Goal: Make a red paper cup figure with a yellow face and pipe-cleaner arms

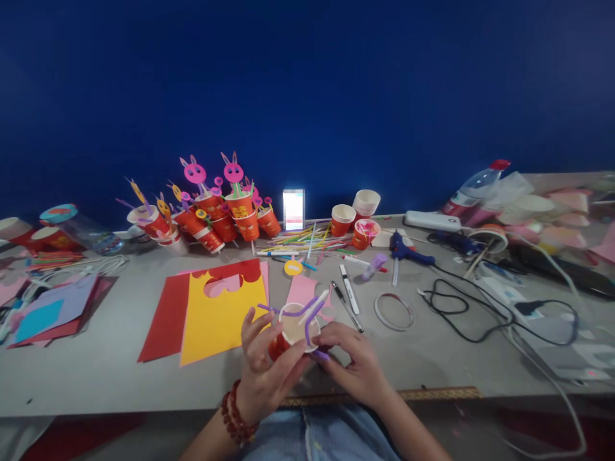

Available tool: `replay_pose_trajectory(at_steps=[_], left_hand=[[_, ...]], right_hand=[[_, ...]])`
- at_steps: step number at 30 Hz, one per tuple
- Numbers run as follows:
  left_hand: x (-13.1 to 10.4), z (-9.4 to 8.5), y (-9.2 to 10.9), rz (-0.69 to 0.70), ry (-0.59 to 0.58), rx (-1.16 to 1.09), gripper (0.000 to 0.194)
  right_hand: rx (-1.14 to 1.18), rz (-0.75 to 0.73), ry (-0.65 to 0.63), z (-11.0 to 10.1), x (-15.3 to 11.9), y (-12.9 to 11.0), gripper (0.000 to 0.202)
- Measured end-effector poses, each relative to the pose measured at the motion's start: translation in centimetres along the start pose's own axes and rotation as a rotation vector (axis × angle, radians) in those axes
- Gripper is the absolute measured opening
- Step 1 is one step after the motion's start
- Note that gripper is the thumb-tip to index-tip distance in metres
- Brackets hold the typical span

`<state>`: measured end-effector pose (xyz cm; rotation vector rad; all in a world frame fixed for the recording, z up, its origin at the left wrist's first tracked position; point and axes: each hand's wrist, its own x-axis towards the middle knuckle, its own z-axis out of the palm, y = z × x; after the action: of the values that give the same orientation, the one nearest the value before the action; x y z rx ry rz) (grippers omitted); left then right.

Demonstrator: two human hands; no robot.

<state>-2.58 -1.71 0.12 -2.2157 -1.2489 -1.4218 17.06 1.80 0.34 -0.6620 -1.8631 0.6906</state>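
A red paper cup (277,346) with a white rim is held near the front of the table, its open mouth tipped toward me. My left hand (270,358) is closed around its left and near side. My right hand (353,360) pinches a purple pipe cleaner (321,354) against the cup's right side. More purple stems and a white stick (321,298) rise out of the cup's mouth. Another purple piece (264,308) sticks out past the left rim. The fingers partly hide the cup's wall, and I cannot tell how the purple pieces are fixed.
Yellow paper (211,326) and red paper (161,320) lie to the left. Beyond them stand decorated cups (243,211). Pens (349,289), a tape roll (393,312), a blue glue gun (408,250) and its black cable lie to the right. A wooden ruler (442,394) lies along the front edge.
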Motion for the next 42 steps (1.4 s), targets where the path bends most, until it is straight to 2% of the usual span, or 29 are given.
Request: replay_pose_trajectory(at_steps=[3,8,17,20,27,32,42], left_hand=[[0.2,-0.1,-0.2,0.000,-0.016,-0.033,0.023],[-0.1,-0.6,-0.3,0.009,0.057,-0.029,0.016],[-0.2,-0.6,0.0,-0.034,0.038,0.060,0.011],[0.4,-0.5,0.2,-0.045,0.014,0.040,0.008],[1.7,-0.7,-0.1,0.040,-0.097,-0.063,0.012],[2.5,-0.5,-0.3,0.006,-0.172,-0.151,0.014],[2.5,-0.2,-0.3,0.000,-0.186,-0.176,0.017]], right_hand=[[-0.015,-0.026,-0.006,0.1,0.0,-0.3,0.019],[-0.050,-0.042,0.010,0.5,-0.1,-1.1,0.026],[-0.083,-0.047,0.042,1.1,0.0,-1.1,0.028],[-0.094,-0.037,0.053,1.2,0.0,-1.0,0.030],[-0.081,-0.025,0.070,1.1,-0.1,-0.9,0.031],[-0.058,-0.003,0.072,1.0,-0.2,-0.8,0.030],[-0.060,0.003,0.074,0.8,-0.3,-0.6,0.034]])
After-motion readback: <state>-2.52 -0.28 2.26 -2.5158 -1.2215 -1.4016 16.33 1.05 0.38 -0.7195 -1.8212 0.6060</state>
